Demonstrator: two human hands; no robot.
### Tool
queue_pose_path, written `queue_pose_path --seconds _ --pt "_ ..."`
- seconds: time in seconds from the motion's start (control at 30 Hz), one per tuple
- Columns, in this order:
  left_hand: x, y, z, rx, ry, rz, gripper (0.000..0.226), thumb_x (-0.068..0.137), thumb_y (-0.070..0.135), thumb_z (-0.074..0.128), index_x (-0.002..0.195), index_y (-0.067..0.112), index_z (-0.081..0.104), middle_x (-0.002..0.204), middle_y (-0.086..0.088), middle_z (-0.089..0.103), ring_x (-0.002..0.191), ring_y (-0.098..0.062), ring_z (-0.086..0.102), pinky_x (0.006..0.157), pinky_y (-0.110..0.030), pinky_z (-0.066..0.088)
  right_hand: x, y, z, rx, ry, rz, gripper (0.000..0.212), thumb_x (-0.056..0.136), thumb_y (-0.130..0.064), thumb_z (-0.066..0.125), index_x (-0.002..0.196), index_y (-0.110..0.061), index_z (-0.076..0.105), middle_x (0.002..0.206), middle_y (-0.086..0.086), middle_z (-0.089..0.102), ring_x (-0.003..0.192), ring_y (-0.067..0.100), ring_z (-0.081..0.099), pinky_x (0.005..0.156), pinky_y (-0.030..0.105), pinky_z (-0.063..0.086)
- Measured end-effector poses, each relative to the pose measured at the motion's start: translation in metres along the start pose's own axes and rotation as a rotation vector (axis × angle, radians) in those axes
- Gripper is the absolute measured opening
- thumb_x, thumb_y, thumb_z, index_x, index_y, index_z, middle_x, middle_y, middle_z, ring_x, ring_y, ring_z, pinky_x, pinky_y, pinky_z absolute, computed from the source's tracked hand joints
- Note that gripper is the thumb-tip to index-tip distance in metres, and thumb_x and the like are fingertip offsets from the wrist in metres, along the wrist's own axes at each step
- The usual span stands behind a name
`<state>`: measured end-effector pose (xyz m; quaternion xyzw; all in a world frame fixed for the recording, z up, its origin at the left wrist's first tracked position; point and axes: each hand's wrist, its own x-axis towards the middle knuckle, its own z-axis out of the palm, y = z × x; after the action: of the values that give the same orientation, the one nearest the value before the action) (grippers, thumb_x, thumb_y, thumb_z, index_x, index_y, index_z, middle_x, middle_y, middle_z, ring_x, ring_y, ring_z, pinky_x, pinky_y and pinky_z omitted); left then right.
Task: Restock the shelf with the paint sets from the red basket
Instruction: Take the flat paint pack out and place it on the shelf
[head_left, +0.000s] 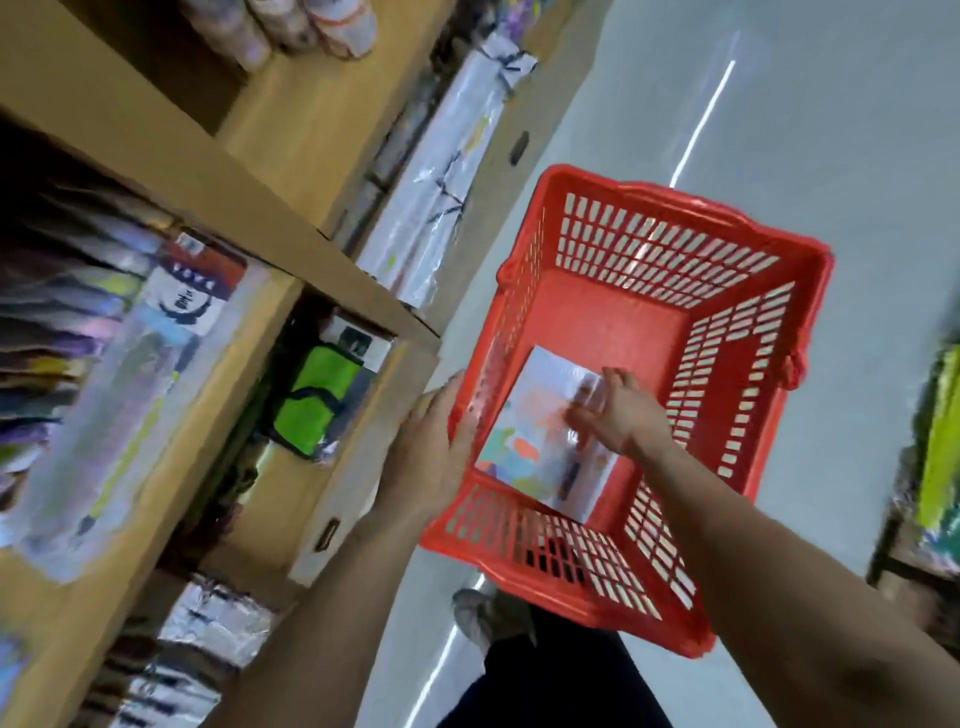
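Observation:
A red plastic basket (670, 249) with slotted walls hangs over the aisle floor at centre right. One flat paint set (530, 431) in clear wrap, with coloured blotches on its cover, lies on the basket's bottom near the left wall. My left hand (431, 447) grips the basket's left rim from outside. My right hand (618, 415) reaches down into the basket, fingers spread and resting on the paint set's right side; it is blurred and I cannot tell whether it grips the set. The wooden shelf (291, 244) stands to the left.
The shelf compartments hold wrapped packets (130, 374), a green pouch (317, 405) and rolled paper (441, 171). A grey floor (831, 130) runs along the aisle. My shoe (483, 618) shows under the basket. Another display (935, 467) stands at the right edge.

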<state>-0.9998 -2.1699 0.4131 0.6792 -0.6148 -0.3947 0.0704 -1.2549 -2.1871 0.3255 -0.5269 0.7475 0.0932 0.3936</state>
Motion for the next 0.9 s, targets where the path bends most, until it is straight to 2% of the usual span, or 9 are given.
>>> queue_pose_path --seconds 0.07,0.13,0.27,0.37,0.5,0.63,0.73,0.83,0.9 --pt "-0.002 -0.004 0.011 -0.088 -0.043 -0.021 0.052 0.105 0.042 0.036 0.156 0.036 0.028 0.15 0.0 0.052 0.133 -0.017 0.053 0.106 -0.038 0.046 0.017 0.002 0.018 -0.016 -0.019 0.005 0.087 0.086 -0.057 0.066 0.153 -0.01 0.035 0.158 0.015 0.043 0.146 0.036 0.04 0.115 0.049 0.037" --pt "-0.005 -0.006 0.017 -0.172 -0.058 -0.049 0.055 0.101 0.052 0.029 0.155 0.044 0.021 0.148 0.004 0.054 0.128 -0.015 0.057 0.103 -0.038 0.049 0.025 0.006 0.03 -0.02 -0.018 0.026 0.089 0.082 -0.062 0.064 0.152 -0.017 0.033 0.156 0.009 0.045 0.147 0.033 0.038 0.115 0.055 0.035" --pt "-0.003 -0.013 0.019 -0.198 -0.062 -0.062 0.049 0.103 0.052 0.029 0.151 0.052 0.019 0.143 0.004 0.058 0.118 -0.016 0.064 0.097 -0.046 0.056 0.029 0.007 0.034 -0.043 0.109 0.083 0.078 0.079 -0.068 0.063 0.14 -0.022 0.049 0.14 0.017 0.055 0.13 0.042 0.049 0.108 0.05 0.038" --pt "-0.001 -0.011 0.017 -0.197 -0.056 -0.07 0.045 0.104 0.049 0.032 0.147 0.054 0.021 0.143 0.006 0.057 0.117 -0.013 0.064 0.097 -0.041 0.054 0.028 -0.008 0.03 -0.117 0.138 0.069 0.075 0.083 -0.076 0.055 0.127 -0.016 0.062 0.131 0.021 0.055 0.124 0.043 0.05 0.103 0.05 0.04" --pt "-0.003 -0.006 0.014 -0.207 -0.077 -0.095 0.043 0.106 0.046 0.033 0.146 0.056 0.019 0.143 0.005 0.056 0.113 -0.014 0.063 0.095 -0.039 0.053 0.01 -0.021 0.02 -0.165 0.131 -0.055 0.063 0.095 -0.073 0.042 0.116 -0.016 0.059 0.117 0.015 0.072 0.111 0.035 0.068 0.094 0.046 0.046" --pt "-0.006 -0.001 0.009 -0.229 -0.103 -0.092 0.044 0.106 0.049 0.034 0.146 0.059 0.018 0.145 0.005 0.054 0.121 -0.018 0.06 0.099 -0.043 0.05 -0.028 -0.017 -0.002 -0.177 0.271 -0.079 0.058 0.095 -0.073 0.041 0.106 -0.019 0.058 0.104 0.013 0.074 0.096 0.037 0.072 0.075 0.04 0.05" --pt "-0.012 0.002 0.002 -0.151 -0.107 -0.125 0.051 0.102 0.055 0.037 0.15 0.051 0.02 0.148 0.001 0.05 0.131 -0.023 0.053 0.106 -0.051 0.045 -0.067 -0.019 -0.033 -0.113 0.393 -0.087 0.06 0.092 -0.077 0.042 0.097 -0.021 0.06 0.094 0.008 0.074 0.088 0.035 0.073 0.07 0.039 0.054" --pt "-0.028 0.017 -0.014 0.01 -0.032 -0.124 0.068 0.097 0.057 0.047 0.156 0.029 0.027 0.156 -0.002 0.038 0.144 -0.025 0.035 0.117 -0.046 0.032 -0.109 -0.029 -0.076 -0.098 0.48 -0.13 0.062 0.089 -0.081 0.041 0.093 -0.022 0.06 0.087 0.005 0.075 0.083 0.034 0.074 0.07 0.04 0.057" --pt "-0.047 0.031 -0.029 0.015 0.025 -0.056 0.07 0.093 0.057 0.054 0.153 0.027 0.034 0.153 0.0 0.042 0.142 -0.022 0.036 0.117 -0.043 0.032 -0.138 -0.038 -0.106 -0.072 0.506 -0.155 0.065 0.086 -0.085 0.041 0.099 -0.025 0.063 0.088 0.002 0.078 0.086 0.033 0.075 0.071 0.038 0.057"
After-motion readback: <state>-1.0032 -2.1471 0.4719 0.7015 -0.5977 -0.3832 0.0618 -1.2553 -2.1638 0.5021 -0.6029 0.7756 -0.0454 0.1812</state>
